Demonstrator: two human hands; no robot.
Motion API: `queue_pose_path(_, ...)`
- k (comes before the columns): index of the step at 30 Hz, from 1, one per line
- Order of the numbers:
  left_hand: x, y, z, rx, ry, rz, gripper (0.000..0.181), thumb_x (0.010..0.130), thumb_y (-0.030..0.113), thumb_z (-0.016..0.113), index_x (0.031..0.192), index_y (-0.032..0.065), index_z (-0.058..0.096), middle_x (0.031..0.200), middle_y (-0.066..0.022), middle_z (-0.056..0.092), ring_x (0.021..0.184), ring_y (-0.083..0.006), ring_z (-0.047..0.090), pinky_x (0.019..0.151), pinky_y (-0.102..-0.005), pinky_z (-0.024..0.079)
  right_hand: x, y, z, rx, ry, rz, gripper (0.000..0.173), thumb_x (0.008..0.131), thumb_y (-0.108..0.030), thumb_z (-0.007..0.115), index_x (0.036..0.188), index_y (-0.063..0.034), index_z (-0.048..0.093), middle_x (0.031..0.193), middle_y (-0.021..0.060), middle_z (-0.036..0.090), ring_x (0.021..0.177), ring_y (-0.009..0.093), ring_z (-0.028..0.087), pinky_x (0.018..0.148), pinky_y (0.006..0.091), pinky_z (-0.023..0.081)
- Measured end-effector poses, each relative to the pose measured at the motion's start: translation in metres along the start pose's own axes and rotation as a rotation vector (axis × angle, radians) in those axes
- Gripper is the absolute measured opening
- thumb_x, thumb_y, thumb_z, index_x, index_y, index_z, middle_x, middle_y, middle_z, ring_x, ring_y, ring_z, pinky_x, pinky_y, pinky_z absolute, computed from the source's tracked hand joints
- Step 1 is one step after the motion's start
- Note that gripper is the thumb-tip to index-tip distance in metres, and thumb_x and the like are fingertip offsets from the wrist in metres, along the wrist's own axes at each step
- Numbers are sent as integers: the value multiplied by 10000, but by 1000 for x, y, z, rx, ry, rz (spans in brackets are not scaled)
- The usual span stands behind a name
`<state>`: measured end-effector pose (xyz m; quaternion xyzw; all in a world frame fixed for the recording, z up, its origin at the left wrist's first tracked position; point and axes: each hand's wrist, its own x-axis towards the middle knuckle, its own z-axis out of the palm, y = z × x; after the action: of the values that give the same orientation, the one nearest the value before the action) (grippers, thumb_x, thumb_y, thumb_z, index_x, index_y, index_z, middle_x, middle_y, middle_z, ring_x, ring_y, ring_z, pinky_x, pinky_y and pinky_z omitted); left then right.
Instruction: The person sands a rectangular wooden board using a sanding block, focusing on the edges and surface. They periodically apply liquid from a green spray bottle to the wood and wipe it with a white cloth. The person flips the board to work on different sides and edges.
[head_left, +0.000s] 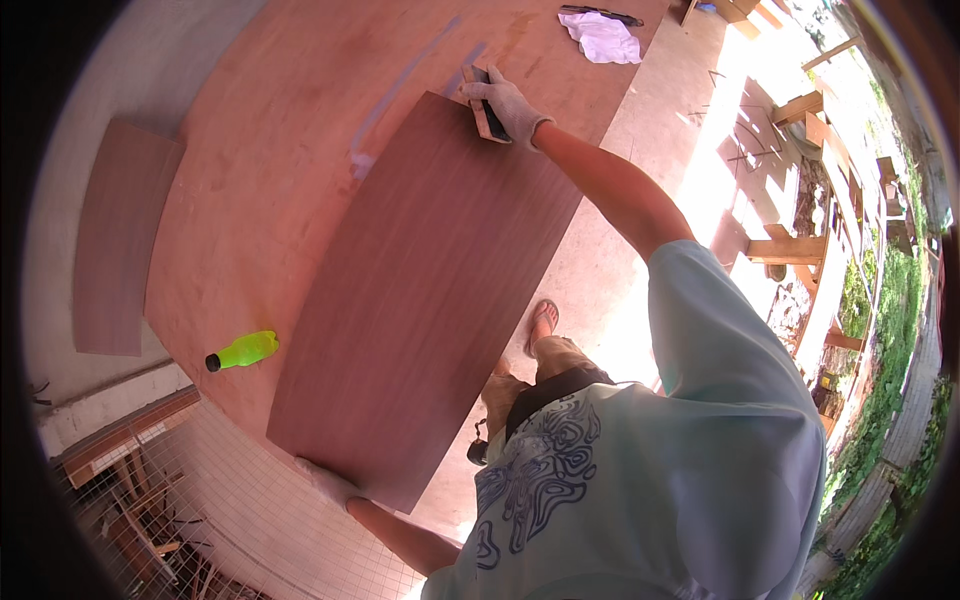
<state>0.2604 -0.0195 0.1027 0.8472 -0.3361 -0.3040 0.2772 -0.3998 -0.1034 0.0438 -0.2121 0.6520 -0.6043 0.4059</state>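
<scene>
A long reddish-brown wood panel (420, 300) with straight grain lies flat on a pinkish work table (247, 210) before me. My right hand (510, 101), in a pale knit glove, grips a sanding block (487, 120) with a dark upper face. The block sits at the panel's far right end, partly over its edge. My left hand (330, 482), also gloved, holds the panel's opposite short edge. Its fingers are partly hidden, and the thumb cannot be made out.
A lime-green bottle with a black cap (244, 350) lies on the table. A white cloth (600, 37) and a dark slim tool (601, 13) are at the far right corner. Another panel (124, 240) lies beyond the table. Wire mesh (225, 487) is at left; timber pieces (787, 250) stand right.
</scene>
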Motion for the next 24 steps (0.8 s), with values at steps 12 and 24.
queue_pose_path(12, 50, -28, 10, 91, -9, 26, 858, 1032, 679, 414, 1524, -20, 486, 1507, -244, 545, 1295, -416, 592, 1069, -463, 514, -111, -42, -160, -137, -137, 113, 874, 995, -426, 671, 1681, -178, 189, 1205, 103, 644, 1099, 207, 645, 911, 404, 542)
queue_pose_path(24, 98, -49, -9, 111, 132, -19, 720, 1028, 612, 530, 1095, -74, 738, 870, -156, 710, 751, -262, 672, 633, -373, 528, -207, 49, -216, 535, -99, 159, 421, 1096, -356, 504, 1371, -37, 513, 1195, 172, 666, 958, 213, 656, 807, 327, 581)
